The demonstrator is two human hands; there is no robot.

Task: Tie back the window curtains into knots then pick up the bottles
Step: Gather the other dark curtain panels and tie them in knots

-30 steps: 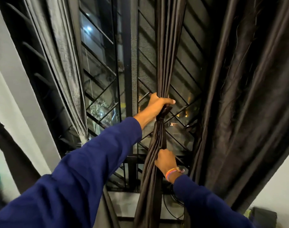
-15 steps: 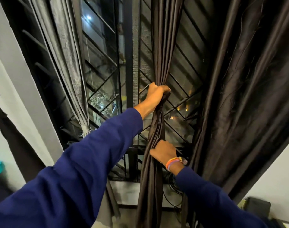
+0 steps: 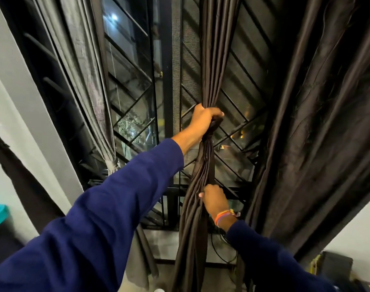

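A: Where is the middle curtain [image 3: 209,60] in relation to the fingers?

B: It hangs gathered into 1 thick rope in front of the window grille [image 3: 241,66]. The left hand [image 3: 203,121] is wrapped round it high up, fingers [image 3: 216,113] curled over the top of a bunched fold, so the cloth passes through the fist and drops straight below it.

A: And the other hand?

B: The right hand [image 3: 214,200] grips the same bundle lower down, directly beneath the left. Its fingers are curled into the pleats from the right side, with the thumb tip showing at the left edge of the fist. The cloth between the 2 hands runs nearly vertical and looks taut.

A: So neither hand is slack?

B: Neither. Both are closed tight on the fabric. Below the right hand the curtain falls on toward the floor.

A: What lies to either side of them?

B: Left of the left hand, a grey curtain [image 3: 89,81] hangs already cinched near its lower part. Right of both hands, a wide dark curtain [image 3: 318,123] hangs loose. The right wrist wears coloured bands [image 3: 224,216], and both arms are in blue sleeves [image 3: 108,207].
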